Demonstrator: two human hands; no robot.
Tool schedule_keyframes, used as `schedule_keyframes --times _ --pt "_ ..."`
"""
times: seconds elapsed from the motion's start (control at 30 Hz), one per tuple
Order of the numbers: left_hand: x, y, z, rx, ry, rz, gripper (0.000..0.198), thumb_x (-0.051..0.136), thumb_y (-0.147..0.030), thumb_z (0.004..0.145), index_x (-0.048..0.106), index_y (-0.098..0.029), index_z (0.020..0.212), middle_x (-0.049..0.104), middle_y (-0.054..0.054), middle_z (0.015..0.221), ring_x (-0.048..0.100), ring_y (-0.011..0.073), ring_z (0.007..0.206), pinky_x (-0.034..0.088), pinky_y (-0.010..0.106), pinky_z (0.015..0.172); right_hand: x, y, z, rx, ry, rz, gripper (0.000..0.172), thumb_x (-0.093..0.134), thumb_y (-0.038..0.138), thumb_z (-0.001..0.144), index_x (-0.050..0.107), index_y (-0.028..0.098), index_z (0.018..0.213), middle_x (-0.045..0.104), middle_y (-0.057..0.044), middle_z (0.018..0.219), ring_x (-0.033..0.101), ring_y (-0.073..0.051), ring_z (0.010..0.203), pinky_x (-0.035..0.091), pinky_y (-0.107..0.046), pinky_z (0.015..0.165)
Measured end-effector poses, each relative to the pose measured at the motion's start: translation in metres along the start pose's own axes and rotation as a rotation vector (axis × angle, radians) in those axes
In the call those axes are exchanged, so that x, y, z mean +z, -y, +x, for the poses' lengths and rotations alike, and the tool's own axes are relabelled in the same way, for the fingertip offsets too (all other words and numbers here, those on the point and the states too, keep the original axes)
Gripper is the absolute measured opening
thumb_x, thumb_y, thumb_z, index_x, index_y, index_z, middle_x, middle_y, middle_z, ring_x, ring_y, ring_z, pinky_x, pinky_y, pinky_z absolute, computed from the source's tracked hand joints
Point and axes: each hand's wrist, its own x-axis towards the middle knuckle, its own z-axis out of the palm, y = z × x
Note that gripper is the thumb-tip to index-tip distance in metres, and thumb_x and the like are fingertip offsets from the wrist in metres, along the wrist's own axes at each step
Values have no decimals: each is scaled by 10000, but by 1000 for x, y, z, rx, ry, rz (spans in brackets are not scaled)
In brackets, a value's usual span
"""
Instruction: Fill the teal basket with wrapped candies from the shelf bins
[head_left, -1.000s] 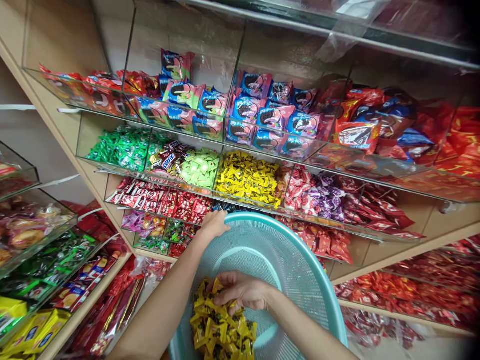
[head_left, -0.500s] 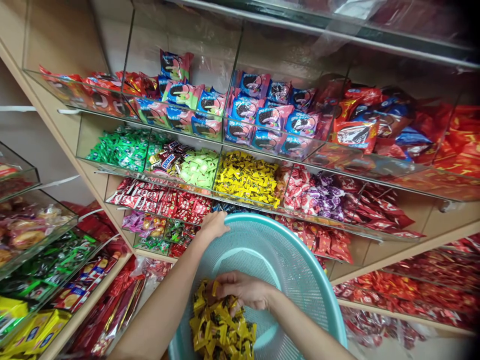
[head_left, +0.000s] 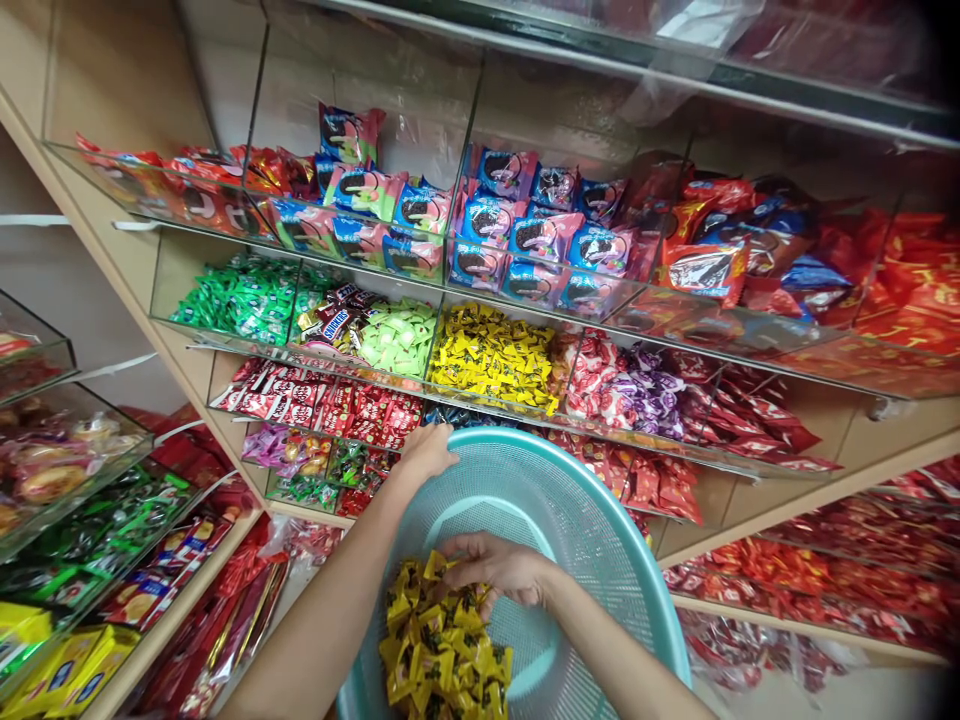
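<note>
A round turquoise mesh basket (head_left: 600, 540) is held up in front of the sweet shelves. My left hand (head_left: 426, 452) grips its far rim, fingers curled over the edge. Inside the basket lies a heap of yellow wrapped candies (head_left: 442, 640). My right hand (head_left: 495, 566) rests on top of that heap, its fingers closed round a few of the yellow sweets. Just above the basket, a clear shelf bin (head_left: 495, 358) holds more of the same yellow candies.
Clear acrylic bins line the wooden shelves: green sweets (head_left: 240, 298), light green ones (head_left: 394, 338), pink and purple ones (head_left: 637, 385), blue-pink biscuit packs (head_left: 517, 235), red packets (head_left: 750, 250). More bins (head_left: 67, 470) stand on a rack at the left.
My right hand has shifted slightly up and closed further into the yellow candies. My left hand stays on the basket rim. The view has dipped a little.
</note>
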Motion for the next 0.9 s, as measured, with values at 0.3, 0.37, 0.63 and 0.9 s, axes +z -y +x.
schedule_keyframes --times 0.3,0.37,0.63,0.9 --pt "-1 5 -2 16 2 -11 369 534 -452 679 560 -253 988 632 62 992 576 235 910 438 300 736 -11 -7 -1 92 20 -343 345 685 457 575 579 155 702 579 -5 622 521 -96 506 451 -229 475" --pt "-1 5 -2 17 1 -9 363 535 -453 678 561 -256 983 635 59 984 578 233 905 441 300 732 -11 -8 -1 129 40 -360 358 704 442 551 565 160 723 577 6 607 538 -103 503 455 -236 486" --pt "0 7 -2 30 -27 3 359 537 -454 674 560 -259 975 637 55 970 578 229 902 442 293 721 -14 7 -17 -3 -63 -178 404 638 421 657 511 171 948 610 -9 656 582 -122 598 432 -170 433" --pt "2 11 -2 39 -39 0 357 540 -451 677 555 -258 977 634 58 964 577 226 905 434 289 725 -6 22 -16 -193 -117 315 340 662 252 672 570 147 982 601 -48 954 587 -78 763 486 -158 661"
